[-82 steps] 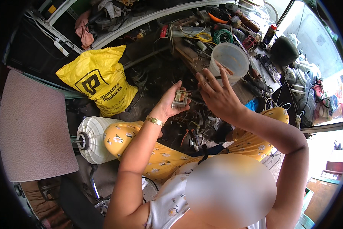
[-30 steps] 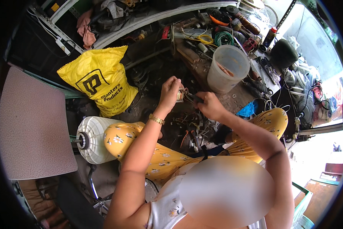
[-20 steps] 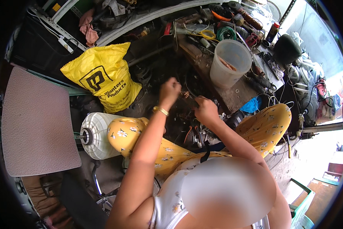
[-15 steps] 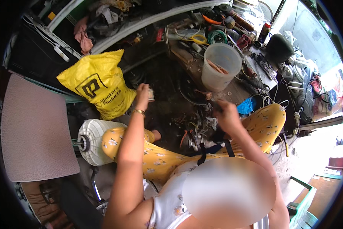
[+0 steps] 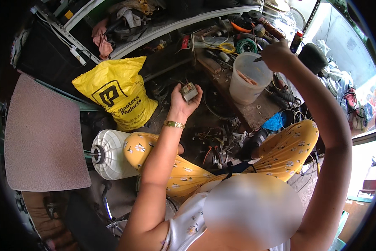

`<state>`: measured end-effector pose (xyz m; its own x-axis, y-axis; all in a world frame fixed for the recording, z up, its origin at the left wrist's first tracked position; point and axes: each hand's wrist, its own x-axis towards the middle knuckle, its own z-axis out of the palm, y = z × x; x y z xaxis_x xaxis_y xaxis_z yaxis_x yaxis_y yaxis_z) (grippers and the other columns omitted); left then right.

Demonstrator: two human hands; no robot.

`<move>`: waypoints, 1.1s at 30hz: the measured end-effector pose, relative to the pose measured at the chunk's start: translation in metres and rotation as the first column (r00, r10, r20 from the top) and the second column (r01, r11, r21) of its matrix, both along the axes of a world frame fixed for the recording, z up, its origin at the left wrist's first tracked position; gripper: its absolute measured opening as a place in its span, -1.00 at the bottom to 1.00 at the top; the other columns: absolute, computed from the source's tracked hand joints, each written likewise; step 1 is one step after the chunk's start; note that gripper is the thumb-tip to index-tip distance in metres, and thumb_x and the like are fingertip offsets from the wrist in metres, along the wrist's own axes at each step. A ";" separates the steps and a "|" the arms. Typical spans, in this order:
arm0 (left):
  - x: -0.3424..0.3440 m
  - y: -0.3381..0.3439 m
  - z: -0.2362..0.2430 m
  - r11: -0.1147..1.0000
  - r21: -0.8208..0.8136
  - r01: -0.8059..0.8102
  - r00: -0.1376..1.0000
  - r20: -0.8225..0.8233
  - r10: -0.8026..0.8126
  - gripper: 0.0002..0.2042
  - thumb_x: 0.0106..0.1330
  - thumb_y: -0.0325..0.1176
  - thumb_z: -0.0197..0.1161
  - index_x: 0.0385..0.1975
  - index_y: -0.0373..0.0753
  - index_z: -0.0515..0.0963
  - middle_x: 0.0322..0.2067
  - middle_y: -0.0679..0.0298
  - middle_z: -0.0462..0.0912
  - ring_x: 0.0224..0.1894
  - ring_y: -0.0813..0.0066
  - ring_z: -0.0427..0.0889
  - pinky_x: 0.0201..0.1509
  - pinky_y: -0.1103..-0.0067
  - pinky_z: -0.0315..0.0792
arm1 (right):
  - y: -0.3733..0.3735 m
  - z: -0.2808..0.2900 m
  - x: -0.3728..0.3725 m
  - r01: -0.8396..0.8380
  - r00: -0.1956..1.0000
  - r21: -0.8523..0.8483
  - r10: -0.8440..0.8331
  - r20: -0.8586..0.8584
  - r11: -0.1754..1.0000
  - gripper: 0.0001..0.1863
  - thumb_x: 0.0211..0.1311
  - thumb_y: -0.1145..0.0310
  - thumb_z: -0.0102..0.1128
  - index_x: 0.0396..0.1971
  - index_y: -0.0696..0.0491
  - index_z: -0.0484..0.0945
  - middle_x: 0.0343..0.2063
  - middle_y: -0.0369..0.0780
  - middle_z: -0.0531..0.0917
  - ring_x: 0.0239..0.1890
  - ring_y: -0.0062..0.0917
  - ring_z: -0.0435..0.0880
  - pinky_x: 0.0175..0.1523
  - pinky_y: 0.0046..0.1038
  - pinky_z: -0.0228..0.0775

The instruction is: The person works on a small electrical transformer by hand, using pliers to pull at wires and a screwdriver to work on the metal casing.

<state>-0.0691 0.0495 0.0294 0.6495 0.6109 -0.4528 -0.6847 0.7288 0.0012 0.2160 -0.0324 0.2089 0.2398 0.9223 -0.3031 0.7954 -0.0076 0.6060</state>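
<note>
Clutter (image 5: 247, 45) is covering the bench (image 5: 257, 113); the upturned left hand (image 5: 184, 105) is cradling a metal block (image 5: 189, 93), curled fingers likely steadying it; the right hand (image 5: 278, 57) is hovering by the bucket (image 5: 243, 91), its grip I can't tell.

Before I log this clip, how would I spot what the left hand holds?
Start at the big yellow sack. Just right of it, the upturned left hand cradles a small boxy block. Unlike the loose scraps below, it is compact, grey and metallic-looking, with a copper-coloured patch.
</note>
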 end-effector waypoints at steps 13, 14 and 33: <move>-0.014 0.019 0.028 0.972 -0.098 -0.215 0.975 0.042 0.220 -0.61 0.41 -0.14 0.06 -0.26 -0.47 0.44 -0.20 -0.11 0.58 0.02 -0.14 0.54 0.19 0.08 0.45 | -0.028 0.010 -0.010 0.158 0.674 0.579 0.341 -0.655 0.800 -0.77 0.19 0.40 0.03 -0.22 0.04 0.63 -0.34 -0.10 0.67 -0.20 -0.17 0.64 -0.09 -0.20 0.44; -0.013 0.018 0.029 0.969 -0.080 -0.234 0.972 0.002 0.234 -0.61 0.38 -0.12 0.11 -0.28 -0.46 0.45 -0.22 -0.09 0.59 0.00 -0.11 0.56 0.18 0.09 0.47 | -0.030 0.004 -0.017 0.187 0.567 0.593 0.407 -0.716 0.783 -0.78 0.20 0.40 0.05 -0.21 0.05 0.64 -0.34 -0.09 0.67 -0.22 -0.19 0.64 -0.10 -0.21 0.44; 0.015 -0.040 0.039 0.838 0.535 0.110 0.958 -0.281 0.054 -0.52 0.47 0.08 -0.17 -0.07 -0.25 0.46 -0.09 0.26 0.54 -0.01 0.37 0.52 0.19 0.30 0.43 | 0.009 -0.126 -0.118 0.519 -0.027 0.553 0.659 -0.752 0.652 -0.62 0.12 0.19 0.33 -0.35 0.27 0.57 -0.47 -0.02 0.57 -0.42 -0.20 0.57 -0.26 -0.21 0.37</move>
